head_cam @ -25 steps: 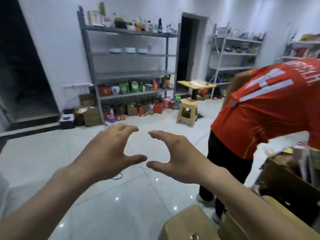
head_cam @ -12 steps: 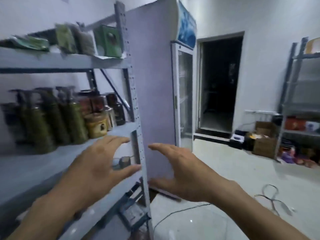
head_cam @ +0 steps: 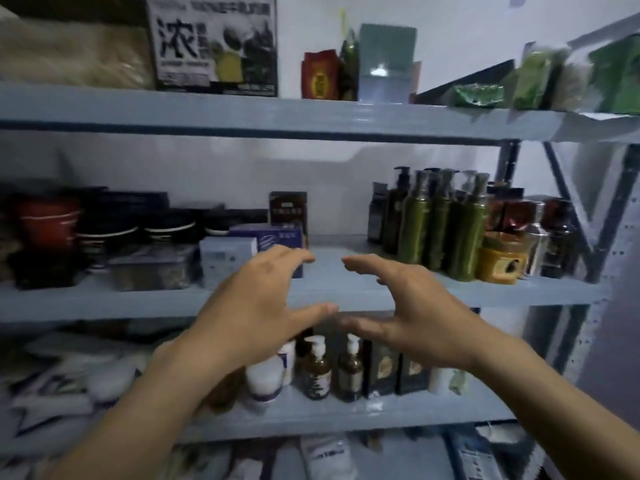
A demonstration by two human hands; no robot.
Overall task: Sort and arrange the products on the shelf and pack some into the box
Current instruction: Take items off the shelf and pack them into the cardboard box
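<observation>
I face a blue-grey metal shelf (head_cam: 332,289) stocked with products. My left hand (head_cam: 256,306) and my right hand (head_cam: 412,306) hover side by side in front of the middle board, fingers spread and relaxed, holding nothing. Behind my left fingertips stand white and blue boxes (head_cam: 228,254). To the right of my right hand stand several green pump bottles (head_cam: 440,223) and a yellow jar (head_cam: 500,261). Below my hands, two brown pump bottles (head_cam: 317,368) and dark cartons (head_cam: 384,368) stand on the lower board.
The top board carries a printed black-and-white carton (head_cam: 213,43), a red pouch (head_cam: 320,74) and green packets (head_cam: 533,77). Dark bowls and a red bowl (head_cam: 50,220) fill the middle board's left end. White bags (head_cam: 69,375) lie at lower left. A bare stretch of board lies between the boxes and bottles.
The view has swung left from the room and the fridge to face the shelf head-on. Both hands keep the same raised, empty pose in front of me.
</observation>
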